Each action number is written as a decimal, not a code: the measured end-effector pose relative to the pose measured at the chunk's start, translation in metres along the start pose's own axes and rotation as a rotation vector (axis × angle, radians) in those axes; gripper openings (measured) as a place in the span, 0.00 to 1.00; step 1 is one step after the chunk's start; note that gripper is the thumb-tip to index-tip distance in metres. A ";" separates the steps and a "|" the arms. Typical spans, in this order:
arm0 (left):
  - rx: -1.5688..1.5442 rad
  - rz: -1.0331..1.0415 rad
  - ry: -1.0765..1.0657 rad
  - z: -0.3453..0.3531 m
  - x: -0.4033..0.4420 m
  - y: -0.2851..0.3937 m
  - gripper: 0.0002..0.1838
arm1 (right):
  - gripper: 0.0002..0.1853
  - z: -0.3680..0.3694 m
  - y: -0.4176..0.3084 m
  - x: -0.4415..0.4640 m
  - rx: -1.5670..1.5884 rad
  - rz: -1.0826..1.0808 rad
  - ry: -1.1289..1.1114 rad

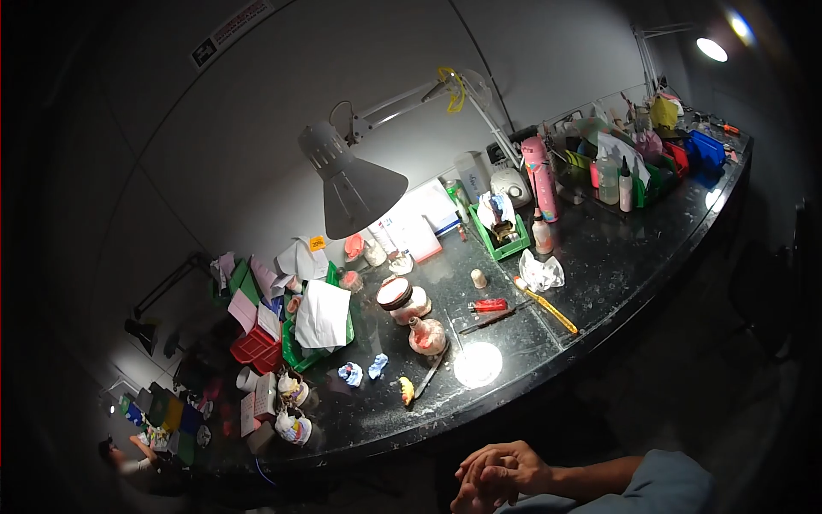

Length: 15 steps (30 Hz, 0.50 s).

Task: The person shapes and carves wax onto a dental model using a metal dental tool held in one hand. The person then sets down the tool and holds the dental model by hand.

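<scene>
My right hand and my left hand are clasped together low in view, in front of the bench edge. Their fingers are folded over each other, and no object shows between them. Part of the left hand is cut off by the bottom of the view. On the dark bench above them lie a yellow-handled tool, a red-handled tool and a thin dark tool. Further left are a round pink-stained bottle, a lidded jar and a narrow blade beside a small yellow piece.
A grey lamp hangs over the bench. Green bins, a pink flask and several bottles stand at the back. Crumpled tissue lies near the yellow-handled tool. White models stand at left. Another person sits far left.
</scene>
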<state>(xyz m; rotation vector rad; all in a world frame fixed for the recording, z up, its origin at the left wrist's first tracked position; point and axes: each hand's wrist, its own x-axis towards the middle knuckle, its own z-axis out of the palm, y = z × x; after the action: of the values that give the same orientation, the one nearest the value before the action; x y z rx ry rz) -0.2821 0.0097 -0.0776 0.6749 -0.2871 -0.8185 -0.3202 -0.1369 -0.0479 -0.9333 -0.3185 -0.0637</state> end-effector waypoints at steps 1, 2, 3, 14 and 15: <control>0.002 0.037 -0.046 -0.017 0.003 -0.006 0.36 | 0.18 0.000 -0.004 0.002 0.027 0.109 0.004; 0.004 0.073 -0.092 -0.031 0.003 -0.012 0.35 | 0.20 0.002 -0.012 0.005 -0.012 0.117 -0.011; -0.041 0.112 -0.207 -0.003 0.012 -0.001 0.33 | 0.22 0.007 -0.023 0.007 -0.049 0.126 -0.027; -0.010 0.364 -0.231 0.044 0.031 0.007 0.27 | 0.19 0.004 0.022 -0.005 0.080 -0.053 0.137; -0.083 0.312 -0.189 0.026 0.026 -0.003 0.27 | 0.17 0.000 0.027 -0.007 0.039 -0.066 0.132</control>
<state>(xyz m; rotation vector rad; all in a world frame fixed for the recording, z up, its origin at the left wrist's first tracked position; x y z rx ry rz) -0.2789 -0.0231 -0.0601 0.4599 -0.5125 -0.5917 -0.3223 -0.1212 -0.0709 -0.8753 -0.2277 -0.1780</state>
